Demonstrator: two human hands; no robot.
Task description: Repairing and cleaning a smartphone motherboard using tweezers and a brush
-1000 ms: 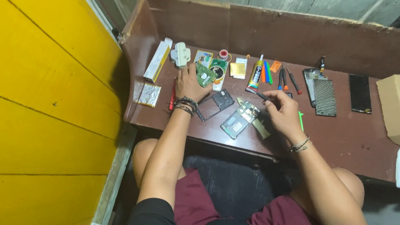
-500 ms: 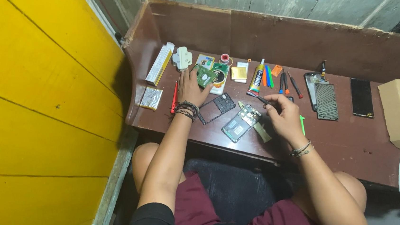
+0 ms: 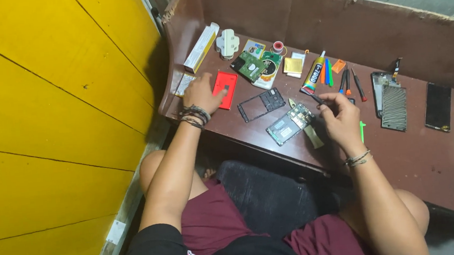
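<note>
left hand (image 3: 201,93): centre-left of frame, fingers spread flat, resting on near edge of red phone cover (image 3: 225,89); pressing, not clamped around it
red phone cover: flat on brown table (image 3: 418,155), long axis running top to bottom of frame with slight tilt; just right of left hand, well apart from right hand
right hand (image 3: 340,117): centre-right of frame, fingers pinched together on thin dark tool (image 3: 317,99)
thin dark tool: tip pointing up-left, away from the palm
opened phone body (image 3: 290,124): just left of right hand, long axis slanting lower left to upper right; tool-to-board contact not clear
black frame (image 3: 261,105): flat between the two hands, touching neither
nearer hand: right for opened phone body, left for red phone cover
glue tube (image 3: 314,75): above right hand, beside coloured screwdrivers (image 3: 326,72)
green circuit board (image 3: 250,65): above red phone cover, upper centre
</note>
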